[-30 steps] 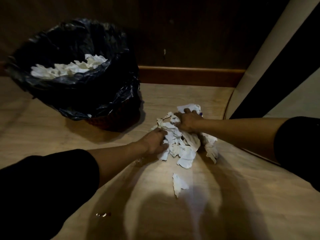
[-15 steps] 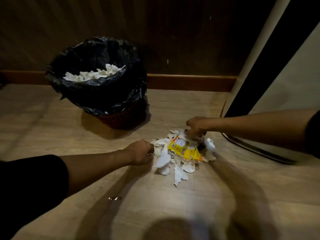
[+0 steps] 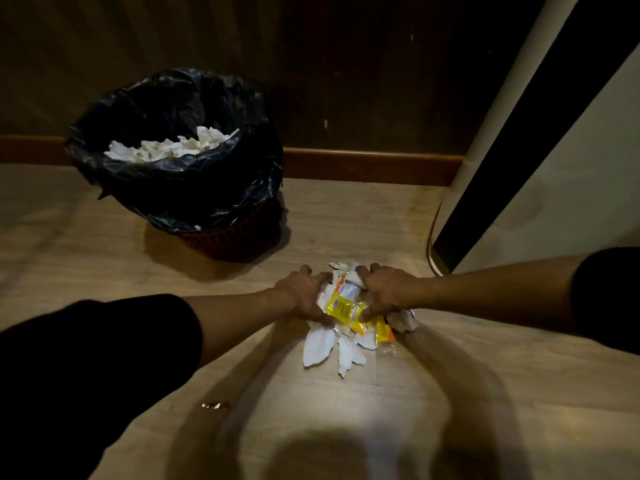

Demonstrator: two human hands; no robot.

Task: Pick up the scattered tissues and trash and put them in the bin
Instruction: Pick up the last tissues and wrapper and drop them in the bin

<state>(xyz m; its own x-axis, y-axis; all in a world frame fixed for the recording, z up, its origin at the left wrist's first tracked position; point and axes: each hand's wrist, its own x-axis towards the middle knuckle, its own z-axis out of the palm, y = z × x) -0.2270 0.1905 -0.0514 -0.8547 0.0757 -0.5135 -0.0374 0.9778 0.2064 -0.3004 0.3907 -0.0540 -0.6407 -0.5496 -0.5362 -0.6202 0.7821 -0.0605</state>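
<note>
Tissues [image 3: 320,342] lie in a small heap on the wood floor [image 3: 346,220], near the bin [image 3: 180,174] and just right-front of it, w/ a yellow snack wrapper [image 3: 344,306] on top of the heap. Left hand [image 3: 304,296] presses in on the heap's bin-facing side, fingers curled round the paper; right hand [image 3: 384,291] does the same on the far side from the bin, fingers curled over wrapper and tissue. Both hands cup the pile between them, heap resting on the floor. A few white pieces stick out of the heap, away from the bin toward the camera.

Bin: dark basket w/ black plastic liner [image 3: 207,98] folded over the rim. Inside, crumpled white tissues [image 3: 166,150] approx. up near the rim. Small shiny scrap [image 3: 214,405] on the floor, well apart from the bin, front of it.
</note>
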